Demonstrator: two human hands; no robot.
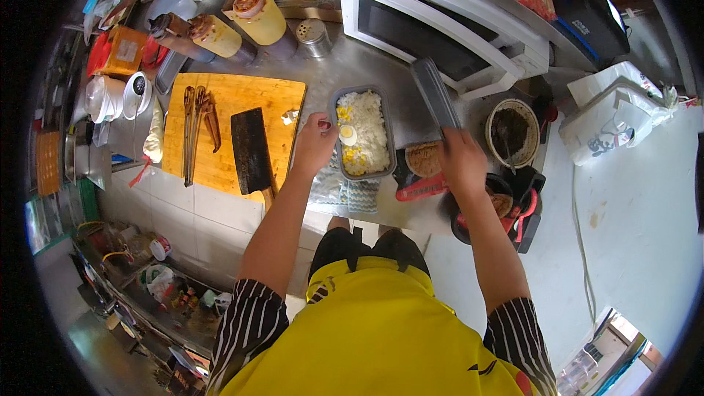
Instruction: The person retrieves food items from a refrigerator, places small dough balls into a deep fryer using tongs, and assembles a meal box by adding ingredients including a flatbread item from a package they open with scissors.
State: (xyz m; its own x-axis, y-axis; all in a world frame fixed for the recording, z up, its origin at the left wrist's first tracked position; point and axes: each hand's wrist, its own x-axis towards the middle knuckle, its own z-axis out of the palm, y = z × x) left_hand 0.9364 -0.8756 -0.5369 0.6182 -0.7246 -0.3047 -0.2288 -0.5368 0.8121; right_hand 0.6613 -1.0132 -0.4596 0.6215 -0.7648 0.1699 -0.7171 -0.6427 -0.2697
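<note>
Before me on the steel counter stands a grey plastic food container filled with white rice. Half a boiled egg and yellow corn kernels lie along its left side. My left hand is just beside the container's left rim, thumb and fingers curled together; whether something small is between them is unclear. To the right, my right hand grips one end of a dark grey plastic lid or tray, tilted up in front of the microwave. Below the container lies a patterned cloth.
A wooden cutting board holds a cleaver, tongs. Behind stand squeeze bottles, a shaker and a microwave. At right are a bowl of dark sauce, a red-handled utensil and a plastic bag.
</note>
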